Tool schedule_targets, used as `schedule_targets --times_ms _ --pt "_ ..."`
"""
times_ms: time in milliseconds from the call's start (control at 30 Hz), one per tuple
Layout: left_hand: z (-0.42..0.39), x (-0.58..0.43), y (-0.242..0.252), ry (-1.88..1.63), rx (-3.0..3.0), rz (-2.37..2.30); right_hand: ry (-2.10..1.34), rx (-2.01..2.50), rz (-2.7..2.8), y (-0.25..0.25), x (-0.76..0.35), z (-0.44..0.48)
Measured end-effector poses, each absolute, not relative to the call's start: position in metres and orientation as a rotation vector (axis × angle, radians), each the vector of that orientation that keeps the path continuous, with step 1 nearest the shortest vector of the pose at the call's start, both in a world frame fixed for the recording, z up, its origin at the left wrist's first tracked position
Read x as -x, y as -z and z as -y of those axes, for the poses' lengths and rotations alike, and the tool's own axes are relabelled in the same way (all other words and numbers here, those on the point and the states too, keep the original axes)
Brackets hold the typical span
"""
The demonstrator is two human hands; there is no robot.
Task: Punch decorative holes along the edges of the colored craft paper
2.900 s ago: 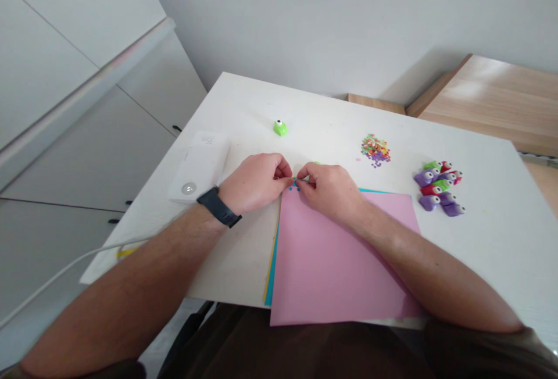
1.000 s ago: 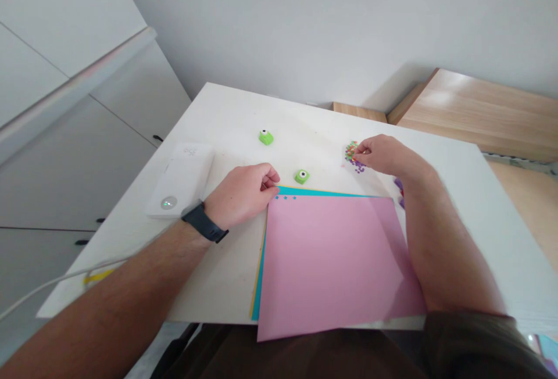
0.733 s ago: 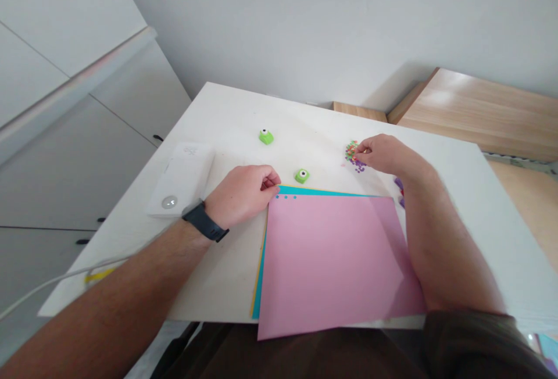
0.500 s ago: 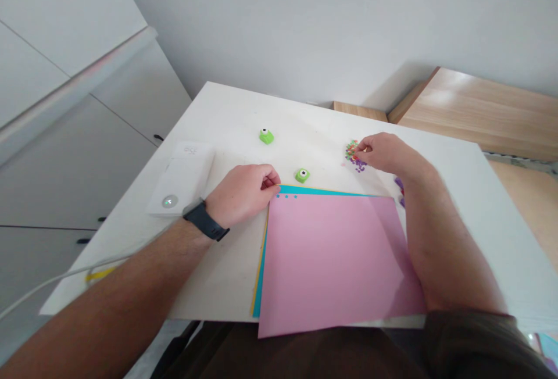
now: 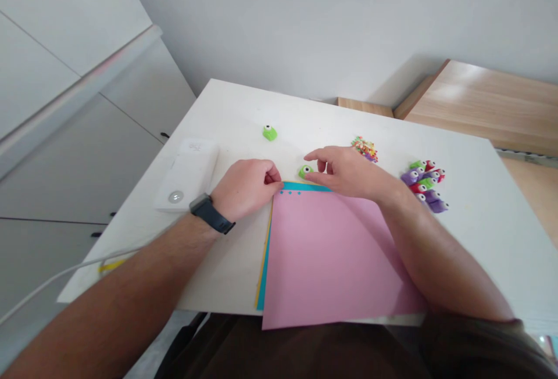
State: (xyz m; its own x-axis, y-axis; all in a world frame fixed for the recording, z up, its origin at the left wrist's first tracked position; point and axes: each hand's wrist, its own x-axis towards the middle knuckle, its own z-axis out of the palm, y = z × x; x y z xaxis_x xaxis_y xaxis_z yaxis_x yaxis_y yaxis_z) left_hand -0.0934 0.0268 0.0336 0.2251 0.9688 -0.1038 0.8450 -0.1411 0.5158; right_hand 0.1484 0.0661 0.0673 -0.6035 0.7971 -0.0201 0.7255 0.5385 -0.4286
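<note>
A white device [image 5: 187,174] lies at the left edge of the counter [image 5: 235,106]. The left hand [image 5: 246,188], fingers curled, pinches the far left corner of the coloured sheets [image 5: 335,257], pink on top. Just right of it a small green punch [image 5: 306,171] sits between thumb and forefinger of the open right hand [image 5: 349,174]; contact is unclear. A second green punch [image 5: 269,132] stands farther back. Right of the hand lie a confetti pile [image 5: 364,148] and a cluster of punches [image 5: 425,184].
</note>
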Motion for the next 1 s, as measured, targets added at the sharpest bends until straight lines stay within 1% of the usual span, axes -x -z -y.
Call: schedule_targets --times_ms 133,333,600,833,1000 --pt "-0.027 0.094 -0.035 -0.368 -2.05 -1.68 -0.553 1.264 2.642 -0.055 -0.143 -0.067" --pt "-0.027 0.096 -0.039 -0.468 -2.03 -1.649 -0.542 1.209 2.623 -0.05 -0.144 -0.068" --pt "-0.026 0.098 -0.034 -0.333 -2.009 -1.478 -0.577 1.143 2.572 -0.055 -0.151 -0.071" --pt "-0.027 0.097 -0.034 -0.355 -1.995 -1.434 -0.651 1.136 2.637 -0.066 -0.153 -0.066" --pt "-0.027 0.098 -0.036 -0.347 -2.055 -1.468 -0.629 1.093 2.688 -0.066 -0.152 -0.063"
